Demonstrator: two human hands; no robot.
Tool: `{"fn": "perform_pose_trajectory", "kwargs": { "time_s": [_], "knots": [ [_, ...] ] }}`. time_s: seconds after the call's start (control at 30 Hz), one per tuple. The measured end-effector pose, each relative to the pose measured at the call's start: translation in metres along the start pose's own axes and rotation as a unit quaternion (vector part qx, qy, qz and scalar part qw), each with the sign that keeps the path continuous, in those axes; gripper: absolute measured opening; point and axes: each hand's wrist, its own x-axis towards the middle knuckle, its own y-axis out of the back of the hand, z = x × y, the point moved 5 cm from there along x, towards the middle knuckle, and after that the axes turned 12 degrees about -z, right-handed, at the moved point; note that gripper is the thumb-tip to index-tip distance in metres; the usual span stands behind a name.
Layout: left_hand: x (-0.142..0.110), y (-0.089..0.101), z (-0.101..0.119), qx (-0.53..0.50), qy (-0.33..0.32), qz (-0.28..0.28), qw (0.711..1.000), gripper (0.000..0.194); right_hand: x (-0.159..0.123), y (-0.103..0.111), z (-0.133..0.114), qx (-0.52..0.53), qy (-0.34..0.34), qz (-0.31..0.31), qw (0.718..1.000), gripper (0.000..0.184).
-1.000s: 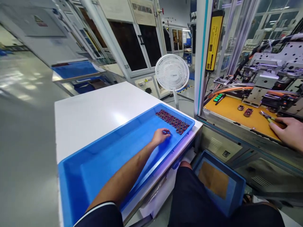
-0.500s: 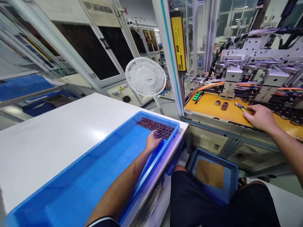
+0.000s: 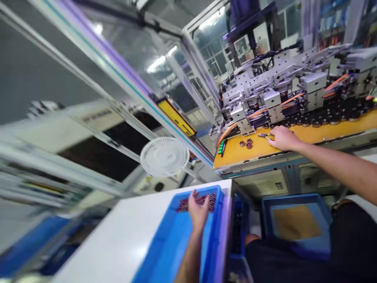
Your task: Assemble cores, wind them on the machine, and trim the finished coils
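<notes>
My left hand (image 3: pixel 198 210) is over the far end of a long blue tray (image 3: pixel 165 232), its thumb and fingers apart. Many small dark reddish parts (image 3: pixel 183 205) are packed in that end, partly hidden behind the hand. Nothing shows between its fingers. On the yellow machine bench, my right hand (image 3: pixel 282 138) is closed around the green handles of a pair of pliers (image 3: pixel 263 135), whose jaws point left. Left of the jaws, a few small round metal parts (image 3: pixel 249 144) stand on the bench.
A row of dark round parts (image 3: pixel 332 118) runs along the bench below the metal machine units (image 3: pixel 313 84). A green-and-black item (image 3: pixel 221 148) lies at the bench's left end. The white fan (image 3: pixel 165 156) stands behind the tray. Below is another blue tray (image 3: pixel 266 208) holding brown cardboard (image 3: pixel 297 222).
The view has swung to the right and tilted. My left hand's fingers are spread wider above the small parts. My right hand stays on the pliers at the bench.
</notes>
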Motion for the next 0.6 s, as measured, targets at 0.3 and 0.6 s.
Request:
{"fn": "perform_pose_trajectory", "kwargs": {
  "time_s": [0.3, 0.6],
  "knots": [
    [0.046, -0.092, 0.195, -0.079, -0.12, -0.111, 0.983, 0.047, -0.006, 0.01, -0.002, -0.077, -0.008, -0.026, 0.997, 0.03],
    [0.061, -0.134, 0.25, -0.161, -0.009, -0.085, 0.983, 0.05, -0.004, 0.014, -0.001, -0.05, 0.016, -0.01, 0.999, 0.03]
  ]
}}
